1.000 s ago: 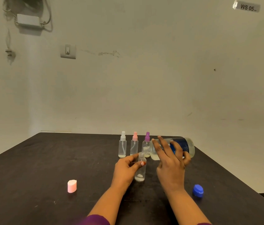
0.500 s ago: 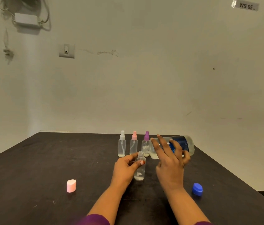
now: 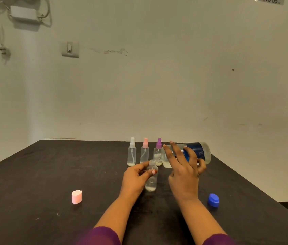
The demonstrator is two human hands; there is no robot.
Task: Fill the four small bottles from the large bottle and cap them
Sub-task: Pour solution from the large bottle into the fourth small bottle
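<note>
With the left hand (image 3: pixel 136 177) we are pinching the open small bottle (image 3: pixel 151 180) upright on the tabletop (image 3: pixel 51 174), steadying its neck for pouring. The right hand (image 3: pixel 184 174), fingers curled, is gripping the large bottle (image 3: pixel 195 152), tipped nearly level, mouth just beyond the left fingertips.

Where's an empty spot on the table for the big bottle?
The table is bare left of the pink cap and between it and the left hand. Beyond the blue cap is free too. Crowded: the middle, around the spray bottles, small bottle, large bottle and right hand.
</note>
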